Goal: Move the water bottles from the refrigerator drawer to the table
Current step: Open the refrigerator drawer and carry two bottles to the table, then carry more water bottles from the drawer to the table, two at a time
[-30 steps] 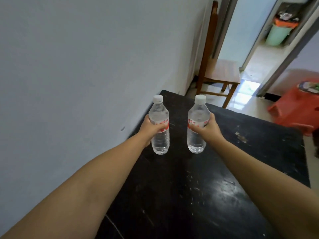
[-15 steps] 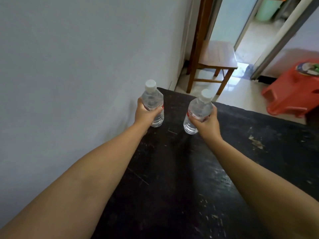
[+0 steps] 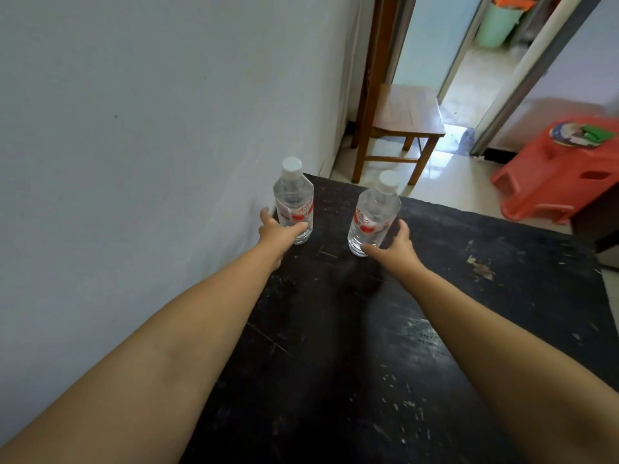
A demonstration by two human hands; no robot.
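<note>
Two clear water bottles with white caps and red labels stand upright at the far end of the black table [image 3: 418, 329]. The left water bottle [image 3: 294, 199] is close to the wall, and my left hand [image 3: 279, 231] curls around its lower part, thumb across its front. The right water bottle [image 3: 375, 212] stands about a hand's width to the right. My right hand [image 3: 397, 249] sits at its base with fingers spread; the index tip touches the bottom and the thumb is slightly apart from the side.
A grey-white wall [image 3: 150, 128] runs along the table's left edge. Beyond the far edge stands a wooden chair [image 3: 402, 115]. A red plastic stool [image 3: 562, 169] sits on the floor at the right, and a doorway with a green bin [image 3: 495, 25] lies behind.
Both bottles were carried forward and lowered onto the far end of the table. My hands have slid down to the bottles' bases, and the right hand's fingers have loosened.
</note>
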